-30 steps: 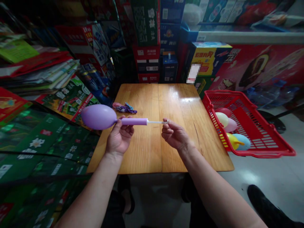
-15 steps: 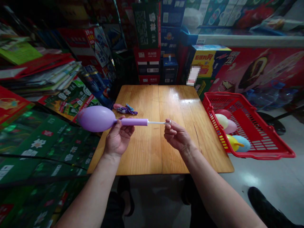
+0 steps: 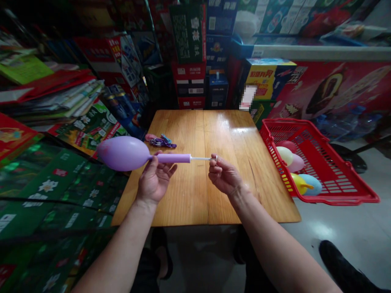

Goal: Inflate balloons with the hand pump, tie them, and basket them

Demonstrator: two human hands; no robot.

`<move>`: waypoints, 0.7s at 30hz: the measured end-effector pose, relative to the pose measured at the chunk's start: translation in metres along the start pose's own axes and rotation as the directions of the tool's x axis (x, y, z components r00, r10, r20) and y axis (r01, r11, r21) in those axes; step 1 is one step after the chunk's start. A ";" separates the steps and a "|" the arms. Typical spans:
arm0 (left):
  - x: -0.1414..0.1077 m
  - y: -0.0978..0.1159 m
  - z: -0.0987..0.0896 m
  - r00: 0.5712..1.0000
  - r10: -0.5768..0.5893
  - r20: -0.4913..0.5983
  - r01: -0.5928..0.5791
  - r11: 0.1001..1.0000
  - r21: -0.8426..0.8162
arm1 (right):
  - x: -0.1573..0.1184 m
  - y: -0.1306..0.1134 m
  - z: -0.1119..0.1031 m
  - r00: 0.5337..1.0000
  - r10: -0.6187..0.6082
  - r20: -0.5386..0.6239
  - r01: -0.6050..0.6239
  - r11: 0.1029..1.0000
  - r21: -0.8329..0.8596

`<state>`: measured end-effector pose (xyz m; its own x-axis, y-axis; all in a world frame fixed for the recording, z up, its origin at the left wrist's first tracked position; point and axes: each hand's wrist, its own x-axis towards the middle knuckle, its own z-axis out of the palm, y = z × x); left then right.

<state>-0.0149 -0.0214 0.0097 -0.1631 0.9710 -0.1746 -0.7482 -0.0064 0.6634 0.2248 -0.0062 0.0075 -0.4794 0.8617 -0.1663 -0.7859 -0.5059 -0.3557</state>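
A purple hand pump [image 3: 174,158] lies level above the wooden table [image 3: 195,203]. On its left end sits an inflated purple balloon [image 3: 124,153]. My left hand [image 3: 154,179] pinches the balloon's neck and the pump's nozzle end between thumb and fingers. The pump's white rod sticks out to the right, and my right hand [image 3: 224,173] is closed on the ring handle at its end. Behind the pump, a small pile of limp balloons [image 3: 161,141], pink, purple and blue, rests on the table.
A red basket [image 3: 342,173] at the right holds several inflated balloons [image 3: 301,183]. Stacked boxes [image 3: 189,77] stand behind the table. Green cartons [image 3: 61,191] and piled papers [image 3: 70,95] line the left side. A dark shoe [image 3: 339,260] shows at the lower right.
The white rod sticks out slightly less, with my right hand a little nearer the pump body. The balloon looks slightly larger.
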 end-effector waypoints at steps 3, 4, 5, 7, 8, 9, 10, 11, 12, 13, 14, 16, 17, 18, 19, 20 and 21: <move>-0.006 -0.014 0.004 0.996 -0.089 0.027 0.089 0.996 -0.007 | 0.002 0.015 0.001 0.999 0.047 -0.021 -0.048 0.998 -0.036; -0.006 -0.017 0.004 0.995 -0.101 0.023 0.101 0.995 -0.010 | 0.003 0.017 0.001 0.998 0.063 -0.020 -0.064 0.997 -0.044; -0.005 -0.017 0.004 0.995 -0.100 0.014 0.101 0.995 -0.013 | 0.003 0.016 0.002 0.997 0.071 -0.016 -0.071 0.996 -0.048; -0.001 -0.011 0.003 0.998 -0.067 -0.015 0.066 0.998 -0.017 | 0.002 0.008 0.002 0.998 0.057 -0.011 -0.057 0.997 -0.043; 0.002 -0.006 0.002 0.999 -0.033 -0.031 0.032 0.999 -0.018 | 0.002 0.002 0.002 0.999 0.041 -0.012 -0.041 0.999 -0.035; 0.004 -0.002 0.001 0.999 0.009 -0.043 -0.010 1.000 -0.015 | 0.001 -0.002 0.001 1.000 0.023 -0.015 -0.023 1.000 -0.022; 0.005 0.002 0.000 0.998 0.047 -0.048 -0.047 0.999 -0.008 | 0.000 -0.004 0.001 1.000 0.008 -0.016 -0.008 1.000 -0.005; 0.005 0.003 -0.001 0.997 0.066 -0.043 -0.066 0.998 0.004 | 0.000 -0.003 0.000 1.000 0.002 -0.015 -0.001 1.000 0.010; 0.003 0.002 -0.001 0.998 0.064 -0.029 -0.064 0.998 0.018 | 0.000 0.001 0.000 1.000 0.004 -0.013 -0.003 1.000 0.020; 0.001 -0.001 -0.001 0.999 0.039 -0.010 -0.039 0.999 0.030 | 0.001 0.007 -0.001 1.000 0.014 -0.010 -0.013 1.000 0.024; -0.002 -0.006 -0.001 1.000 0.001 0.007 -0.002 0.999 0.039 | 0.001 0.014 -0.001 1.000 0.029 -0.008 -0.028 0.999 0.026; -0.006 -0.014 0.001 0.998 -0.067 0.019 0.066 0.997 0.044 | 0.003 0.025 -0.001 0.997 0.071 -0.018 -0.070 0.997 0.021; -0.007 -0.017 0.001 0.996 -0.084 0.017 0.083 0.996 0.043 | 0.003 0.027 -0.001 0.996 0.089 -0.023 -0.089 0.996 0.013; -0.006 -0.017 0.001 0.996 -0.088 0.011 0.088 0.995 0.039 | 0.003 0.025 -0.001 0.995 0.098 -0.026 -0.098 0.995 0.004; -0.004 -0.015 0.001 0.997 -0.082 0.005 0.081 0.996 0.034 | 0.002 0.021 -0.001 0.995 0.097 -0.023 -0.097 0.995 -0.007; -0.002 -0.011 0.001 0.998 -0.063 -0.004 0.063 0.998 0.027 | 0.001 0.015 -0.001 0.996 0.087 -0.015 -0.087 0.996 -0.016; 0.000 -0.007 0.000 0.999 -0.035 -0.014 0.035 0.999 0.019 | 0.001 0.008 -0.001 0.998 0.068 -0.004 -0.068 0.998 -0.019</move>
<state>-0.0099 -0.0213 0.0050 -0.1461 0.9672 -0.2078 -0.7408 0.0322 0.6710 0.2184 -0.0098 0.0041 -0.5300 0.8254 -0.1942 -0.7440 -0.5625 -0.3606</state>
